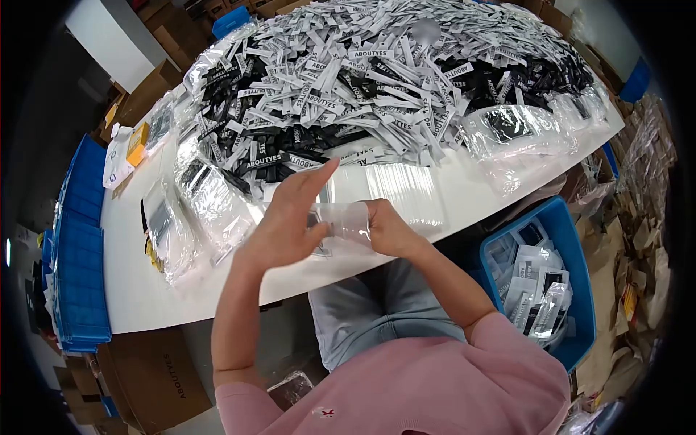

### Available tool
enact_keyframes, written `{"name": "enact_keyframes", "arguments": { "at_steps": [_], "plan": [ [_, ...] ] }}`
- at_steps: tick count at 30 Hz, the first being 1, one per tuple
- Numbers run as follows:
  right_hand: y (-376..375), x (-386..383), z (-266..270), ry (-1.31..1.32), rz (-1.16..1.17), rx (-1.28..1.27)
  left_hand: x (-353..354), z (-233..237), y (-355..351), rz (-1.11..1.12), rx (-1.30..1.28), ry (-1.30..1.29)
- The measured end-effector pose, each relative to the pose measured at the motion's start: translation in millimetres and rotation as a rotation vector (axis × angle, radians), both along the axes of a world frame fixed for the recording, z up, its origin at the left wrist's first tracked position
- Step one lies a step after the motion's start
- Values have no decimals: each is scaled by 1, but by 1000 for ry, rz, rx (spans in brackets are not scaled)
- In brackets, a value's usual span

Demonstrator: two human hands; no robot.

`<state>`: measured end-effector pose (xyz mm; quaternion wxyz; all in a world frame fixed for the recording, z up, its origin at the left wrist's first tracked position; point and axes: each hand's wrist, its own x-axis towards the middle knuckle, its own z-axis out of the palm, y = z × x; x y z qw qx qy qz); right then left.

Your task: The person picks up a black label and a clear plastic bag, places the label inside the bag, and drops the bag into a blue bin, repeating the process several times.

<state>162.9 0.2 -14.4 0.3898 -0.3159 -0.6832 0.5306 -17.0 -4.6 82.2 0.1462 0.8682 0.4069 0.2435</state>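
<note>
My right hand [391, 228] is closed on one end of a clear plastic bag [349, 220] above the near edge of the white table. At the bag's other end is my left hand [287, 221], its fingers stretched upward and its thumb apart, beside the plastic. Part of a dark-printed card [321, 251] shows below the left thumb; the rest is hidden by the hand and bag. Just beyond my right hand lies a stack of clear plastic bags [407, 190]. A large heap of black and white packets [373, 94] marked ABOUTYES covers the table beyond.
A blue bin [591, 319] with filled bags stands low on the right. Clear bags [214, 196] lie left on the table [145, 290], others [518, 138] at right. Blue crates [80, 246] line the left side, above a cardboard box [156, 377]. Crumpled brown paper [616, 377] lies right.
</note>
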Motion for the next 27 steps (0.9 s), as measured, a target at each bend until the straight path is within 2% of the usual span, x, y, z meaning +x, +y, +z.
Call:
{"name": "enact_keyframes", "arguments": {
  "at_steps": [1, 2, 3, 5, 6, 7, 8, 9, 13, 15, 18, 20, 21, 22, 24, 26, 27],
  "plan": [
    [1, 1, -3, 0, 0, -9, -3, 5, 3, 14, -369, -79],
    [4, 1, -8, 33, -23, -100, -6, -1, 7, 75, -530, -170],
    [5, 1, -7, 67, -48, -188, -9, -3, 10, 73, -534, -169],
    [2, 9, -2, 159, -40, -283, -12, -6, 15, 92, -406, 47],
    [1, 12, 2, 249, -26, -373, -13, -11, 15, 89, -408, 48],
    [-2, 11, 4, 247, -28, -376, -13, -18, 13, 161, -475, -59],
    [-7, 9, 6, 134, -57, -191, -13, -24, 11, 233, -542, -168],
    [-9, 9, 6, 19, -83, -6, -13, -30, 10, 233, -546, -170],
    [-8, 10, 8, -94, -30, 14, 1, -33, -4, 161, -660, -270],
    [-9, 10, 11, -97, -24, 36, 5, -34, -10, 173, -522, -270],
    [-14, 13, 22, -112, -42, 87, -2, -36, -13, 186, -454, -302],
    [-12, 24, 21, -115, -32, 37, -12, -33, -13, 242, -557, -487],
    [-10, 28, 21, -120, -21, -11, -17, -28, -11, 196, -362, -237],
    [-9, 28, 20, -120, -23, -8, -13, -28, -12, 158, -160, -140],
    [-11, 26, 18, -298, -83, 508, 4, -26, -21, 94, 158, 5],
    [-16, 22, 20, -311, -104, 562, 19, -24, -25, 2, 129, 138],
    [-19, 21, 20, -322, -125, 614, 23, -24, -25, -16, 194, 193]
  ]
}}
